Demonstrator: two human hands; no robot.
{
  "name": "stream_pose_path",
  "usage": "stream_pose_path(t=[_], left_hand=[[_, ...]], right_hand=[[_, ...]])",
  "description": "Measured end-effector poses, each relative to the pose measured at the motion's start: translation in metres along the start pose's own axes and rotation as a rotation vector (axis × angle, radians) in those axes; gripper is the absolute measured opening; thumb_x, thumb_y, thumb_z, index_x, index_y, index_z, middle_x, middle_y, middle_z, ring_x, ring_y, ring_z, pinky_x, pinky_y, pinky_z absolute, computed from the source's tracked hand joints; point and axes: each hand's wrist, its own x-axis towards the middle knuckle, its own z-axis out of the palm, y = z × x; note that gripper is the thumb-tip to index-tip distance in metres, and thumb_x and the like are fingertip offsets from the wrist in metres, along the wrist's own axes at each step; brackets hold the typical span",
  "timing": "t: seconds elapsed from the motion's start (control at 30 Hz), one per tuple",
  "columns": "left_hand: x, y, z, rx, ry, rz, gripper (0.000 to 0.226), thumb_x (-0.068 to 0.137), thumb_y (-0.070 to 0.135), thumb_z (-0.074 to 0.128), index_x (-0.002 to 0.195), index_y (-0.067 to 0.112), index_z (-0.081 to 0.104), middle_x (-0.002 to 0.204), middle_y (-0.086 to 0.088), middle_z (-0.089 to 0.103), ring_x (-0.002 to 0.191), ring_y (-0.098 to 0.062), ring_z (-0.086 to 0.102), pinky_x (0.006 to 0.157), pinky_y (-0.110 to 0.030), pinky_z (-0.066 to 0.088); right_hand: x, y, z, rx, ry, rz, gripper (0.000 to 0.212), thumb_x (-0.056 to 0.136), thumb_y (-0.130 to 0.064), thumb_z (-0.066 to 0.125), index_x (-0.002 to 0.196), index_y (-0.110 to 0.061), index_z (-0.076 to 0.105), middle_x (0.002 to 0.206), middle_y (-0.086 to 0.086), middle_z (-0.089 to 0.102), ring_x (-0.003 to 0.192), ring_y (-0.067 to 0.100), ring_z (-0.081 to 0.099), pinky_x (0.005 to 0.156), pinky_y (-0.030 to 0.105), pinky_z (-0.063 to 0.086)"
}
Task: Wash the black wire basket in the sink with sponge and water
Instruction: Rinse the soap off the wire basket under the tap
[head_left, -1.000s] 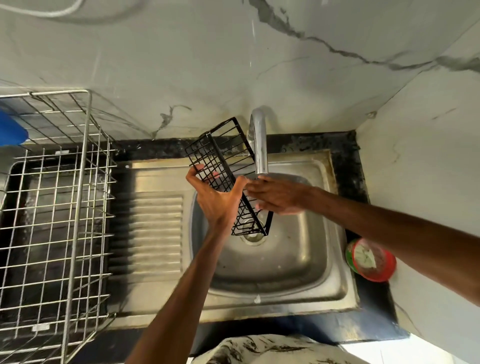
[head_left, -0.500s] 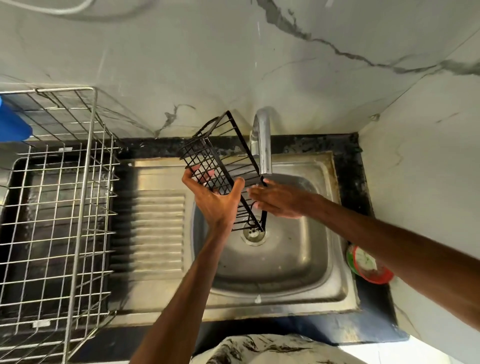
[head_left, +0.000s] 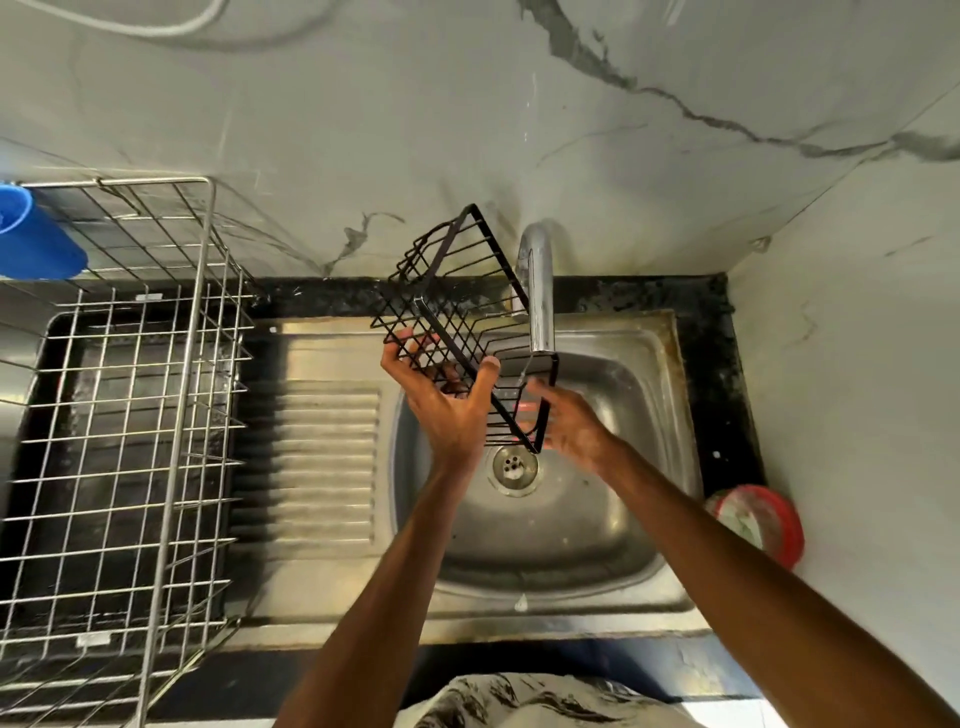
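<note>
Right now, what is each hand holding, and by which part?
The left hand grips the black wire basket by its long side wall; the right hand only touches its near end.

Right hand fingertips blurred behind basket wires

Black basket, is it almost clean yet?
Done: the black wire basket is over the sink, by the faucet. In hand: the left hand holds it tilted while the right hand touches its lower end. Left: no sponge shows, so scrubbing probably remains.
</note>
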Motion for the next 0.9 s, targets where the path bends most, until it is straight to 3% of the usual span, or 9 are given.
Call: stream_pose_path(t=[0.1, 0.2, 0.27, 0.4, 0.53, 0.6, 0.7, 0.77, 0.9], left_hand=[[-0.011, 0.004, -0.002, 0.065, -0.065, -0.039, 0.098, 0.077, 0.035, 0.084, 0.151, 0.013, 0.022, 0.146, -0.004, 0.044, 0.137, -0.013, 0.047, 0.118, -0.035, 0.038], [-0.015, 0.006, -0.008, 0.067, -0.111, -0.096, 0.102, 0.078, 0.038, 0.087, 0.152, 0.021, 0.019, 0.142, 0.025, 0.039, 0.131, 0.013, 0.042, 0.12, -0.018, 0.031], [-0.011, 0.011, -0.016, 0.054, -0.141, -0.217, 0.116, 0.073, 0.055, 0.088, 0.157, 0.021, 0.016, 0.151, 0.023, 0.032, 0.144, 0.0, 0.035, 0.123, -0.024, 0.022], [0.004, 0.012, -0.041, -0.038, -0.138, -0.358, 0.094, 0.056, 0.08, 0.083, 0.126, 0.027, 0.05, 0.13, -0.001, 0.061, 0.123, -0.024, 0.062, 0.103, -0.049, 0.056], [0.033, 0.018, -0.07, -0.053, -0.292, -0.578, 0.14, 0.046, 0.079, 0.086, 0.153, 0.005, 0.032, 0.146, -0.013, 0.053, 0.125, -0.03, 0.062, 0.092, -0.049, 0.062], [0.048, 0.023, -0.085, -0.014, -0.415, -0.614, 0.142, 0.045, 0.084, 0.085, 0.153, 0.008, 0.033, 0.143, -0.018, 0.059, 0.115, -0.029, 0.071, 0.088, -0.046, 0.063], [0.063, 0.033, -0.099, 0.023, -0.577, -0.653, 0.118, 0.061, 0.092, 0.067, 0.149, 0.017, 0.043, 0.132, -0.017, 0.069, 0.114, -0.029, 0.072, 0.094, -0.052, 0.06], [0.07, 0.039, -0.101, 0.058, -0.606, -0.644, 0.098, 0.073, 0.09, 0.057, 0.141, 0.02, 0.056, 0.129, -0.014, 0.07, 0.114, -0.029, 0.072, 0.094, -0.054, 0.059], [0.076, 0.043, -0.093, 0.189, -0.586, -0.641, 0.08, 0.071, 0.078, 0.074, 0.13, 0.024, 0.065, 0.119, -0.012, 0.075, 0.107, -0.032, 0.074, 0.091, -0.052, 0.059]], right_hand=[[0.0, 0.0, 0.011, 0.033, -0.021, -0.102, 0.021, 0.093, 0.009, 0.055, 0.109, -0.004, 0.057, 0.077, -0.001, 0.075, 0.073, 0.016, 0.071, 0.064, 0.027, 0.056], [0.002, -0.009, 0.009, 0.043, 0.026, -0.086, 0.034, 0.092, 0.018, 0.046, 0.12, 0.0, 0.056, 0.079, 0.003, 0.077, 0.063, 0.013, 0.073, 0.054, 0.022, 0.055], [0.009, -0.014, 0.002, 0.034, 0.031, -0.071, 0.039, 0.093, 0.019, 0.043, 0.127, 0.003, 0.053, 0.092, 0.01, 0.076, 0.065, 0.015, 0.074, 0.055, 0.025, 0.056], [0.016, -0.02, -0.008, -0.033, 0.01, -0.054, 0.04, 0.096, 0.017, 0.042, 0.133, 0.007, 0.05, 0.116, 0.02, 0.069, 0.06, 0.008, 0.07, 0.055, 0.021, 0.052], [0.022, -0.026, -0.014, -0.087, -0.025, -0.034, 0.039, 0.095, 0.017, 0.041, 0.132, 0.008, 0.051, 0.11, 0.013, 0.07, 0.054, 0.003, 0.063, 0.052, 0.015, 0.045], [0.024, -0.03, -0.013, -0.125, -0.013, -0.02, 0.042, 0.094, 0.018, 0.041, 0.134, 0.008, 0.051, 0.107, 0.01, 0.071, 0.053, 0.002, 0.061, 0.053, 0.016, 0.041], [0.025, -0.035, -0.015, -0.145, -0.018, -0.02, 0.043, 0.095, 0.018, 0.041, 0.135, 0.005, 0.049, 0.113, 0.015, 0.069, 0.063, 0.006, 0.069, 0.05, 0.014, 0.047], [0.027, -0.036, -0.017, -0.145, -0.061, -0.028, 0.044, 0.094, 0.017, 0.042, 0.136, 0.004, 0.048, 0.127, 0.024, 0.064, 0.089, 0.026, 0.073, 0.054, 0.018, 0.053], [0.032, -0.031, -0.023, -0.233, -0.117, -0.025, 0.047, 0.093, 0.017, 0.04, 0.137, 0.002, 0.048, 0.128, 0.025, 0.064, 0.111, 0.045, 0.066, 0.084, 0.045, 0.061]])
